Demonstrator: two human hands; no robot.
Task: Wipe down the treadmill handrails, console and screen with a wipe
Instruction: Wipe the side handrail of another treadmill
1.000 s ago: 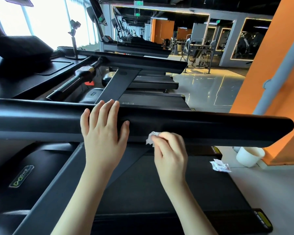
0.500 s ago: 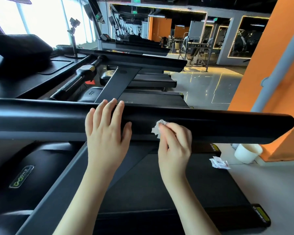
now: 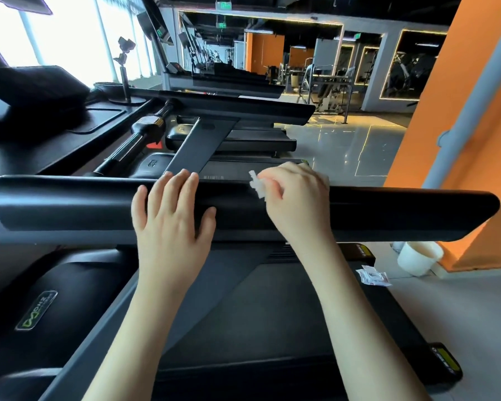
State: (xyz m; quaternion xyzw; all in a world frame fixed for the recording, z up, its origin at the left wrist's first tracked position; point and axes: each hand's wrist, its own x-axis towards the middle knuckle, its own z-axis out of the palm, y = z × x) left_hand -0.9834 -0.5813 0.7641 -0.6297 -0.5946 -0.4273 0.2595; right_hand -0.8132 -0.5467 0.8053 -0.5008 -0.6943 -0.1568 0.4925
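A long black handrail [image 3: 402,211] of the treadmill runs across the view from left to right. My left hand [image 3: 171,224] lies flat on it with straight fingers reaching over its top. To the right, my right hand [image 3: 297,198] curls over the rail's top edge and grips a small crumpled white wipe [image 3: 258,188], pressed against the rail. The console [image 3: 41,91] sits dark at the upper left, mostly out of frame.
The treadmill belt [image 3: 272,314] lies below the rail. A torn white wipe packet [image 3: 373,276] rests at the belt's right edge, beside a white cup [image 3: 417,256] on the floor. An orange wall [image 3: 451,125] stands right; more treadmills [image 3: 229,111] line up beyond.
My right hand has slid the wipe up from the rail's lower face to its top edge. My left hand stayed in place on the rail.
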